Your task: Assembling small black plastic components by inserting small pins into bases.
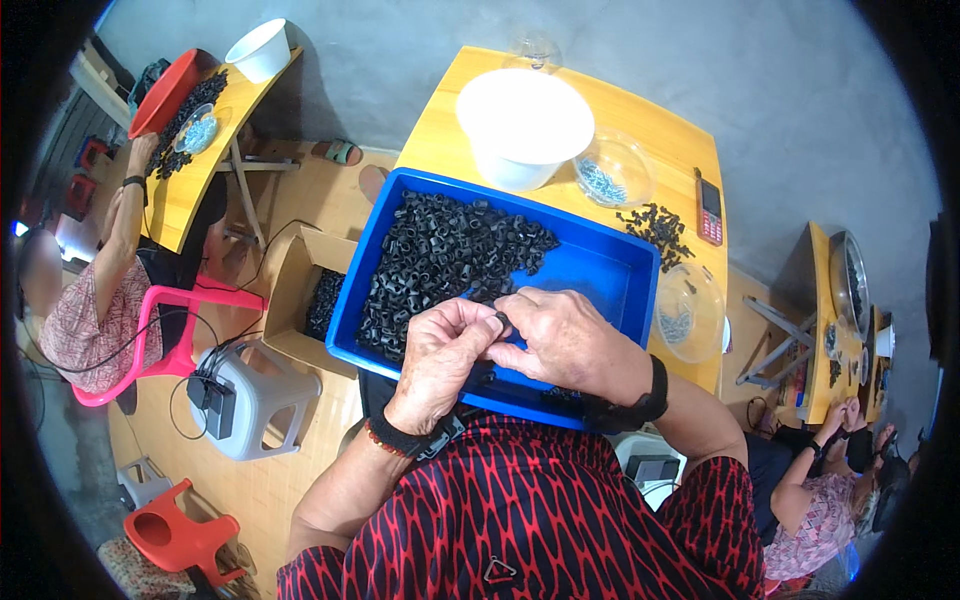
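Observation:
My left hand [445,350] and my right hand [565,340] meet over the near edge of a blue tray [610,270]. Both pinch one small black ring-shaped part [500,320] between their fingertips. A heap of the same black parts [440,255] fills the tray's left half. The tray rests tilted on the near edge of a yellow table [690,150], its near rim over my lap.
A white bowl [525,125], a clear bowl of small metal pieces [610,175], a loose pile of black parts [655,230], a phone [710,210] and another clear bowl [688,312] sit on the table. A cardboard box [305,290] stands left. Other people work at neighbouring tables.

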`<state>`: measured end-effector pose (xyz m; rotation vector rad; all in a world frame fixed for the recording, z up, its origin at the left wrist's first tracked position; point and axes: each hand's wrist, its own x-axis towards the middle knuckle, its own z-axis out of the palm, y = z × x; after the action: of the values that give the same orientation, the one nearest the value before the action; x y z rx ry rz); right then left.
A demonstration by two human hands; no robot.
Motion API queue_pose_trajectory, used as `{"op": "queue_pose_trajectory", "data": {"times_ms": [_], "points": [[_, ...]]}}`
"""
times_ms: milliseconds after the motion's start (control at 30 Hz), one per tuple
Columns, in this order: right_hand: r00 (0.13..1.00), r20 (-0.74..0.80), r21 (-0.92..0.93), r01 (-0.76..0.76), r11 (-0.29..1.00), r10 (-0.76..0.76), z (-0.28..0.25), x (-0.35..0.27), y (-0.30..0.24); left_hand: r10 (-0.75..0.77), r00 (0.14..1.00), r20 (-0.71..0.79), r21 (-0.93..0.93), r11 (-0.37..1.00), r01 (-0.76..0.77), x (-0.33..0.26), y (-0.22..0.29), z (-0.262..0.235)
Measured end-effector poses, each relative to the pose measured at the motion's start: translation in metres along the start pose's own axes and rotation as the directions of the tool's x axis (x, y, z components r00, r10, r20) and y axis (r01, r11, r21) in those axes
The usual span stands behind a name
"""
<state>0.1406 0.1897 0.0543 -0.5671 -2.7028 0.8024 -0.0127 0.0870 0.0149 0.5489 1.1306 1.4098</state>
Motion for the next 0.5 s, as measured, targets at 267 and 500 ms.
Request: {"op": "queue_pose_trajectory", "data": {"times_ms": [267, 500], "points": [[0.999, 0.023, -0.102, -0.035, 0.994, 0.038, 0.0002, 0.0011, -0.0023, 0.005, 1.000, -0.008, 0.018, 1.000, -0.005, -0.0001, -0.0002, -0.0008], [1.000, -0.010, -0.094, -0.030, 0.995, 0.029, 0.0011, -0.0001, -0.0020, -0.001, 0.999, 0.044, 0.010, 1.000, 0.000, 0.0002, -0.0001, -0.0034]]}}
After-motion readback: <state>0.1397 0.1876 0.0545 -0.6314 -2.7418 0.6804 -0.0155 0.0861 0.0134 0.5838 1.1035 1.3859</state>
